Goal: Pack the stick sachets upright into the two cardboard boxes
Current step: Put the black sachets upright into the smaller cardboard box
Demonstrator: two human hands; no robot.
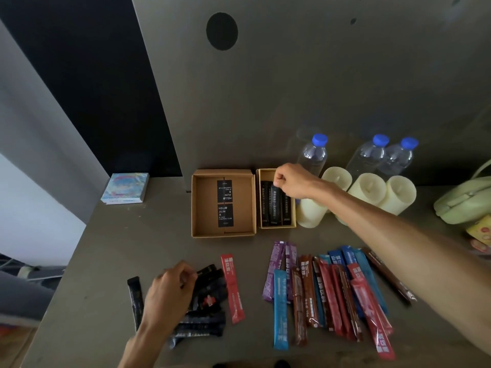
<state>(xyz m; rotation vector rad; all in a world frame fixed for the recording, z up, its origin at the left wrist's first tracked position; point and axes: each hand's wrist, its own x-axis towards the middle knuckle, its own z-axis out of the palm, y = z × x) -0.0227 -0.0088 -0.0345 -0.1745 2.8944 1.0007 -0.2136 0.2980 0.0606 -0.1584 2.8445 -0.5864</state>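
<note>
Grey table (106, 248): two boxes (204, 208), three bottles (313, 155), four candles (368, 188). Your right grip (289, 179) pinches sachet (273, 205) in narrow box (258, 200); left grip (170, 290) grasps black pile (207, 296).

2 open cardboard boxes side by side: wide box (195, 205), left; narrow box (277, 226), right, holding black sachets (273, 205) upright. Loose black sachets (210, 301) and coloured sachets (332, 296) lie flat nearer the viewer.

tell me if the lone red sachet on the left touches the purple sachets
Apart. The head view shows a strip of bare table between the lone red sachet and the nearest of the purple sachets.
</note>
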